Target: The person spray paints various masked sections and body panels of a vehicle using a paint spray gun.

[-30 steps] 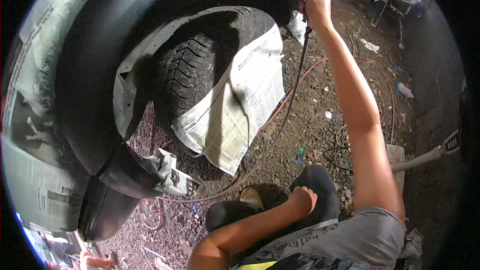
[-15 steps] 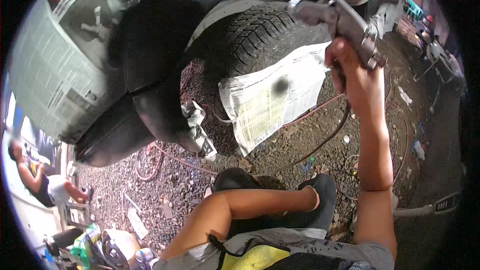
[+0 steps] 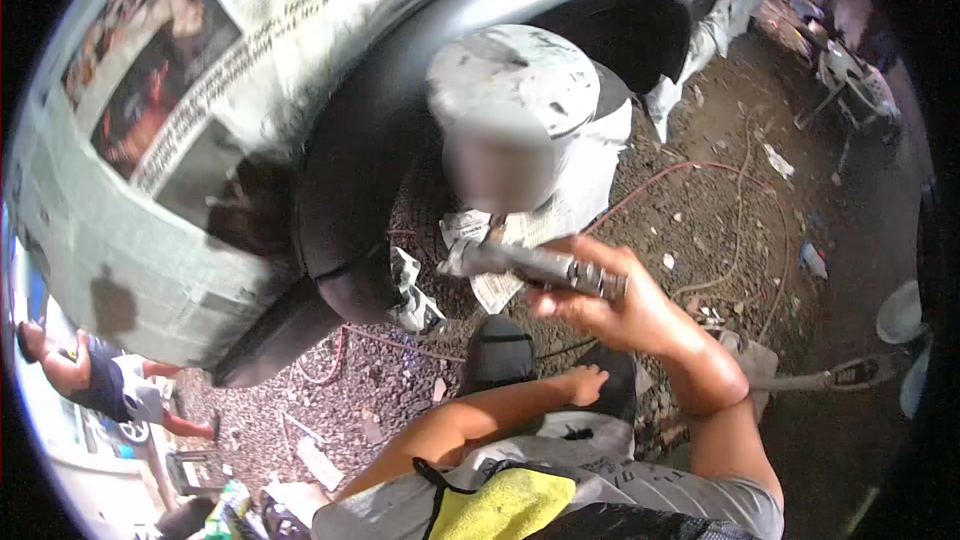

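A spray gun (image 3: 540,265) sits in the right hand (image 3: 625,305) before a car's wheel arch (image 3: 345,180), its paint cup (image 3: 515,70) between the gun and the arch; the left hand (image 3: 588,385) rests on the right knee. Newspaper (image 3: 150,270) covers the bodywork at left, with a person (image 3: 95,380) farther left. A hose (image 3: 690,165) curves over gravel at right, short of a chair (image 3: 855,85) in the right background. A cloth (image 3: 510,508) lies at the wearer's front.

Masking newspaper (image 3: 225,45), vehicle bodywork (image 3: 345,165) and a spray gun (image 3: 545,266) show a paint workshop.
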A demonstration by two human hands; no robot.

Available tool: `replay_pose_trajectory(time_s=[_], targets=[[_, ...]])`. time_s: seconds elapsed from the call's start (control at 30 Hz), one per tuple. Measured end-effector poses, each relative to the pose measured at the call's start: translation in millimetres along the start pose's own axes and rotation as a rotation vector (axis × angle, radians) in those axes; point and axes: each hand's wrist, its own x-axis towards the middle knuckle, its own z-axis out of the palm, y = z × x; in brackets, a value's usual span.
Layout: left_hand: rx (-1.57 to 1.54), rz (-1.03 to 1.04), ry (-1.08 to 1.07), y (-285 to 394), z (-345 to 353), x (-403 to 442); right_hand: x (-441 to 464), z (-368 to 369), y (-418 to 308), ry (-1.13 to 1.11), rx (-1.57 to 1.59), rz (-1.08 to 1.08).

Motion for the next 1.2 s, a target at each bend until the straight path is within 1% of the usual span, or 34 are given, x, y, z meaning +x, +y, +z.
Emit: replay_pose_trajectory(time_s=[0.03, 0.07, 0.1, 0.13, 0.17, 0.23, 0.27, 0.33, 0.37, 0.4, 0.43, 0.47, 0.5, 0.53, 0.57, 0.6, 0.63, 0.67, 0.77, 0.83, 0.87, 0.9, 0.97, 1.0, 1.07, 1.17, 1.2], targets=[[-0.016, 0.018, -0.032, 3.5, -10.4, -30.1, 3.0, -7.9, -7.7, 0.047, 0.007, 0.030], [-0.010, 0.014, -0.177, 2.3, -19.0, -47.0, 9.6, -17.4, -15.0, 0.130, -0.104, -0.007], [-0.081, 0.006, -0.197, -4.4, -19.1, -61.2, 14.7, -28.0, -43.1, 0.202, -0.074, 0.226], [-0.156, -0.002, -0.214, -4.9, -18.8, -77.9, 22.6, -40.1, -51.5, 0.279, -0.076, 0.230], [-0.180, 0.046, -0.206, 3.5, -37.2, -103.0, 30.3, -52.1, -59.8, 0.357, -0.077, 0.233], [-0.200, -0.047, -0.047, 37.0, -74.7, -161.8, 50.4, -82.8, -64.7, 0.508, -0.067, 0.229], [-0.211, -0.090, 0.024, 45.4, -87.1, -182.4, 60.0, -94.0, -79.0, 0.583, -0.078, 0.144], [-0.326, -0.112, 0.203, 53.5, -98.1, -219.1, 75.3, -129.4, -86.7, 0.693, -0.182, 0.279], [-0.380, -0.125, 0.297, 55.2, -104.0, -233.4, 82.5, -144.2, -83.8, 0.736, -0.181, 0.152], [-0.399, -0.139, 0.355, 56.8, -111.6, -245.5, 89.2, -162.4, -87.2, 0.751, -0.247, 0.209], [-0.421, -0.156, 0.412, 58.8, -116.5, -257.8, 94.9, -179.0, -89.1, 0.762, -0.312, 0.268], [-0.443, -0.174, 0.467, 60.9, -120.1, -270.0, 102.2, -193.1, -86.4, 0.793, -0.373, 0.242], [-0.441, -0.217, 0.465, 61.5, -124.1, -280.4, 109.8, -206.3, -83.1, 0.821, -0.436, 0.213], [-0.441, -0.260, 0.465, 61.6, -126.6, -289.5, 115.5, -218.2, -82.6, 0.863, -0.458, 0.284], [-0.442, -0.304, 0.466, 62.2, -127.6, -298.8, 120.8, -228.0, -80.4, 0.908, -0.517, 0.280], [-0.449, -0.282, 0.563, 56.3, -117.3, -306.6, 126.2, -236.3, -77.8, 0.952, -0.575, 0.270], [-0.453, -0.300, 0.594, 55.2, -114.2, -316.1, 130.8, -234.8, -87.2, 0.997, -0.634, 0.258], [-0.456, -0.318, 0.625, 54.3, -110.5, -325.5, 131.9, -233.9, -98.0, 0.988, -0.602, 0.320], [-0.458, -0.381, 0.774, 48.7, -91.3, -347.9, 139.1, -234.2, -114.7, 0.965, -0.540, 0.376], [-0.445, -0.435, 0.880, 40.9, -69.2, -360.5, 145.8, -235.7, -122.5, 0.921, -0.606, 0.367], [-0.456, -0.511, 0.872, 38.1, -57.3, -366.9, 149.8, -237.6, -125.7, 0.897, -0.641, 0.360], [-0.477, -0.512, 0.906, 38.8, -49.1, -376.2, 154.7, -241.1, -122.7, 0.910, -0.716, 0.324], [-0.440, -0.591, 0.894, 13.3, 6.2, -383.3, 167.4, -249.8, -111.0, 0.935, -0.864, 0.243], [-0.457, -0.661, 0.835, 23.7, 11.8, -395.2, 172.6, -252.1, -113.9, 0.885, -0.773, 0.285], [-0.491, -0.794, 0.714, 49.7, 16.8, -417.9, 181.8, -258.3, -106.0, 0.847, -0.769, 0.247], [-0.517, -0.790, 0.606, 57.9, 69.5, -430.0, 182.1, -249.1, -119.4, 0.773, -0.766, 0.254], [-0.519, -0.792, 0.732, 70.6, 82.9, -434.2, 180.8, -241.8, -121.7, 0.763, -0.768, 0.258]])
